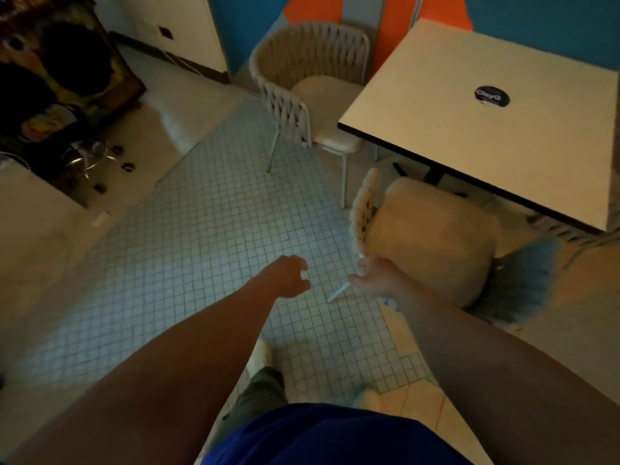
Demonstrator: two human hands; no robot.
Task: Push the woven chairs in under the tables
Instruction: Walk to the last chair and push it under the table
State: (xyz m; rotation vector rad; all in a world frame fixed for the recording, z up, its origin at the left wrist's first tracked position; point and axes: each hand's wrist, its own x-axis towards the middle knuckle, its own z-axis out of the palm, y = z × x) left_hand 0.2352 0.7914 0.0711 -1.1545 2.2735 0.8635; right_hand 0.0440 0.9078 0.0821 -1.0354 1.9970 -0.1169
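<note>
Both hands loose-fingered: right hand (375,276) touching near woven chair (432,239), seat toward table (503,105); left hand (288,275) empty.

Under me the floor (188,236) is small pale square tiles, running from the bottom of the frame up toward the middle; larger plain flooring shows at left and lower right. On it stand two woven chairs: one (312,92) at top center, one (426,236) at center right, seat partly under the table (446,105). The tabletop at upper right carries only a dark round sticker (492,96). My shoe (260,355) rests on the tiles at bottom center.
</note>
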